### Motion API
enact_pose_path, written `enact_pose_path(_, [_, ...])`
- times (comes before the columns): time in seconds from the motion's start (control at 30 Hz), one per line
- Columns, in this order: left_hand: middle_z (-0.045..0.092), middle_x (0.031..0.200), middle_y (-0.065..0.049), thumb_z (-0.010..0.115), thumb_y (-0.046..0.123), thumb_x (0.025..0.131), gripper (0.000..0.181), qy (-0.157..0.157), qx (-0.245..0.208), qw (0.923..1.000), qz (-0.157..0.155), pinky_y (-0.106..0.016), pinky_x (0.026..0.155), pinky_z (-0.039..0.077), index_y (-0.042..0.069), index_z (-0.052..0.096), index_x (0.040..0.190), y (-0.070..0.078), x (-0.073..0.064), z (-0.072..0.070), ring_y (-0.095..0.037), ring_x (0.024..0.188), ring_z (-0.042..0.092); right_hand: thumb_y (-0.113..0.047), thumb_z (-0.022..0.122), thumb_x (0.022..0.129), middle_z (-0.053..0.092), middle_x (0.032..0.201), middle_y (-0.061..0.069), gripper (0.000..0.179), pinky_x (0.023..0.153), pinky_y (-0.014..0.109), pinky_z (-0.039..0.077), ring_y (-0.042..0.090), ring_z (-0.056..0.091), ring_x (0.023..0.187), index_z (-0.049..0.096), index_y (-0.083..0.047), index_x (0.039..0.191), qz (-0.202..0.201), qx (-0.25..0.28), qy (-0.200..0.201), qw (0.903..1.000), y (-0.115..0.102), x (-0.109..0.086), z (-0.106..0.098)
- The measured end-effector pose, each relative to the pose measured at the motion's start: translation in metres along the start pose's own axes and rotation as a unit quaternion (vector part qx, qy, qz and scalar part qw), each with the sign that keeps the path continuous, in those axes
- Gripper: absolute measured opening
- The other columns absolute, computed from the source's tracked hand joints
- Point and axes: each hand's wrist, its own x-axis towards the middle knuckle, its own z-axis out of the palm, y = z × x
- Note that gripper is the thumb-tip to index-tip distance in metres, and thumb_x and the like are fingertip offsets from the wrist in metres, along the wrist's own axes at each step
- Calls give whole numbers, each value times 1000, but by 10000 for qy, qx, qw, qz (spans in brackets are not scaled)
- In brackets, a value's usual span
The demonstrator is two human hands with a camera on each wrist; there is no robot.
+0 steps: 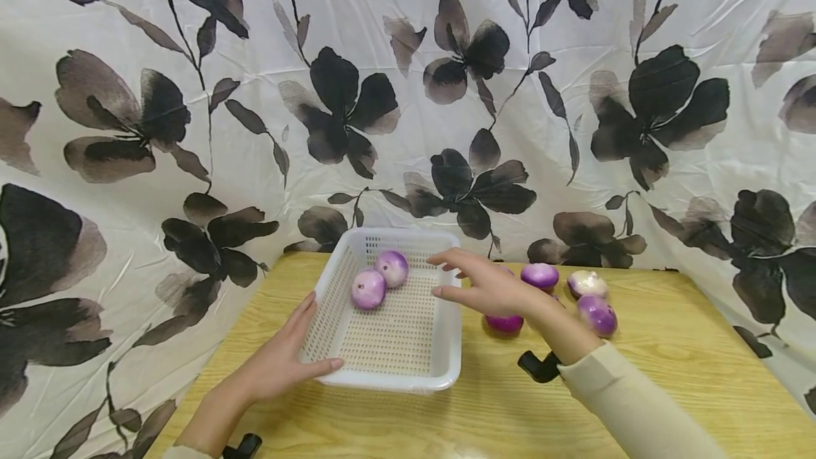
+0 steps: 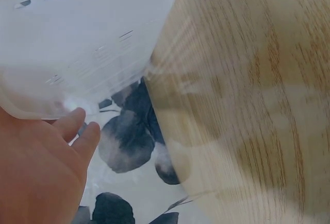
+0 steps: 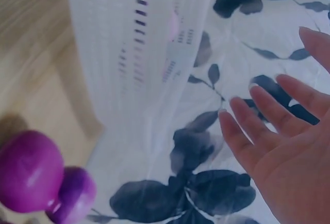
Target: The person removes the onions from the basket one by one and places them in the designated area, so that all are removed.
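Observation:
A white perforated plastic basket stands on the wooden table, with two purple onions side by side toward its left. At the basket's near left corner is my left hand. Its thumb reaches the near rim while the extended fingers lie along the outer left wall, partly hidden by the basket in the left wrist view. Over the right rim, my right hand holds nothing; the fingers are spread in the right wrist view. More purple onions lie to its right, some partly hidden behind the hand and forearm.
One onion at the back right shows a pale, whitish side. A floral cloth hangs behind the wooden table. Black wrist mounts show beside both forearms.

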Motion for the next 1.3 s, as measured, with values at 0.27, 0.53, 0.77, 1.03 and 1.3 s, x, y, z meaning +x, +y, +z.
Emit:
enact_pose_path(0.27, [4, 172, -15, 75, 64, 83, 121, 31, -4, 10000, 7, -68, 115, 27, 1, 9, 164, -1, 0, 0, -48, 151, 20, -23, 67, 100, 57, 144, 16, 52, 104, 46, 52, 32, 59, 127, 52, 0, 144, -68, 80, -82, 9999, 3, 36, 7])
enact_pose_path(0.53, [4, 172, -13, 73, 68, 82, 121, 32, 15, 10000, 17, -68, 115, 29, 1, 12, 163, -1, 0, 0, -47, 151, 22, -19, 66, 99, 56, 145, 19, 51, 101, 46, 54, 37, 60, 125, 53, 1, 143, -26, 156, -130, 9998, 4, 68, 21])
enact_pose_path(0.77, [5, 172, -13, 73, 67, 83, 121, 11, -16, 10000, -62, -69, 115, 29, 2, 12, 164, 0, -2, 0, -47, 151, 22, -22, 68, 98, 54, 145, 20, 58, 106, 44, 51, 39, 58, 127, 48, 0, 147, 213, 351, -166, 9990, 2, 99, 35])
enact_pose_path(1.03, [4, 172, -13, 72, 68, 83, 122, 1, -57, 10000, -14, -69, 114, 29, 3, 10, 164, 1, 0, 1, -47, 151, 22, -20, 78, 88, 45, 154, 22, 77, 113, 51, 43, 45, 51, 135, 41, -2, 153, 776, 781, -38, 9939, 19, 124, 63])
enact_pose_path(1.3, [4, 172, -13, 73, 68, 82, 123, 10, -79, 9999, -90, -70, 114, 29, 5, 7, 165, -1, -1, 0, -48, 151, 22, -12, 83, 83, 43, 156, 19, 83, 121, 47, 32, 35, 40, 145, 41, -1, 153, 878, 244, -75, 9958, 33, 139, 89])
